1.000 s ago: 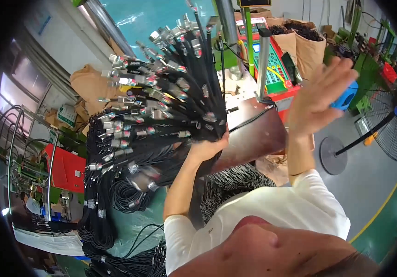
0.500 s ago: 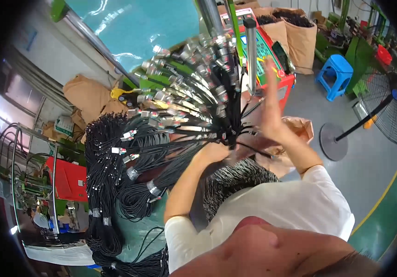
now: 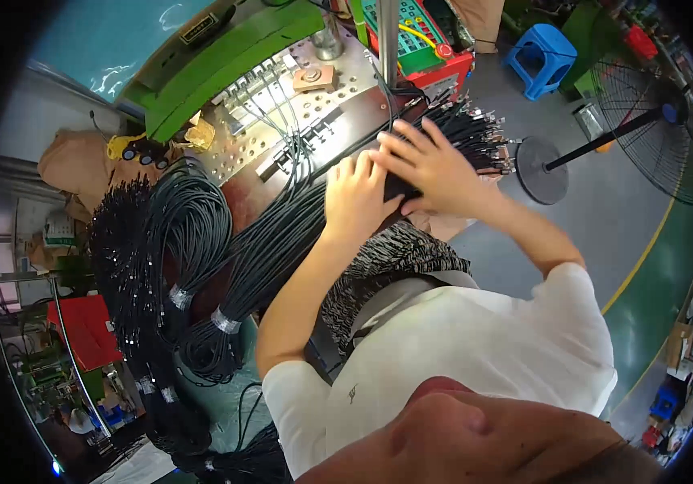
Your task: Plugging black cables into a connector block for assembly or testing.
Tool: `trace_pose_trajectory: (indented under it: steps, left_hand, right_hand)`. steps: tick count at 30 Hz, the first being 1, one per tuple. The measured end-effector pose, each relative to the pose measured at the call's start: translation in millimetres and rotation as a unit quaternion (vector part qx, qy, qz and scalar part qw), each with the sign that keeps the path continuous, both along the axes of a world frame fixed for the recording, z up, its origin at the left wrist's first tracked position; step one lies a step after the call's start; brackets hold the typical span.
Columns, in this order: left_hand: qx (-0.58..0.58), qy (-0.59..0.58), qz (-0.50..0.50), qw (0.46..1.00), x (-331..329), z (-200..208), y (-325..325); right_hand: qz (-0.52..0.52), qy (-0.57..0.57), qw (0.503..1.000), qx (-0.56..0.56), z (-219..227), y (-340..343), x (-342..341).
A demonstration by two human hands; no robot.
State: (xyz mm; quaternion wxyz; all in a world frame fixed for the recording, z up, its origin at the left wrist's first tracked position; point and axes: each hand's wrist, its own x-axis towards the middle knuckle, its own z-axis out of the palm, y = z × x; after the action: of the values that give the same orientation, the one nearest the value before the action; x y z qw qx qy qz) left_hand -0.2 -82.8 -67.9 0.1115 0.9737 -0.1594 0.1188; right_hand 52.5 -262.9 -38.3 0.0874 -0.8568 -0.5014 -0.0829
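A thick bundle of black cables runs across the front of the workbench, and its connector ends point to the right. On top of this bundle rests my left hand, its fingers stretched forward over the cables. My right hand lies flat just right of it, fingers spread, its fingertips close to the left hand's. Beyond my hands, a few thin cables reach a small metal fixture on the bench. Clear tape binds the bundle at its lower left end.
A coiled cable bundle and more hanging black cables are at left. A green machine beam spans the back over a perforated metal plate. At right are a red-edged control box, a blue stool and a standing fan.
The fanned connector ends have swung from upright down to the right. My right hand has come down from the air onto the bundle; my left hand now lies on top of the cables.
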Motion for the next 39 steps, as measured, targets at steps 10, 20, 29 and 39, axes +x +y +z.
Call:
trace_pose_trajectory:
  steps: [10,20,29,39]
  left_hand:
    - [0.163,-0.083,0.270,0.945,-186.2,-12.8,162.4]
    - [0.149,-0.074,0.165,0.972,-108.6,-3.9,275.6]
    - [0.148,-0.034,0.223,0.963,-164.7,-13.4,262.4]
    - [0.045,0.090,0.205,0.974,-128.2,11.1,238.6]
  right_hand:
    - [0.064,0.114,0.991,-0.020,7.9,2.4,45.5]
    - [0.021,0.108,0.994,-0.007,3.6,39.0,50.7]
    - [0.037,0.170,0.985,-0.024,3.2,37.0,57.3]
    - [0.087,0.181,0.980,-0.012,-1.6,57.3,56.4]
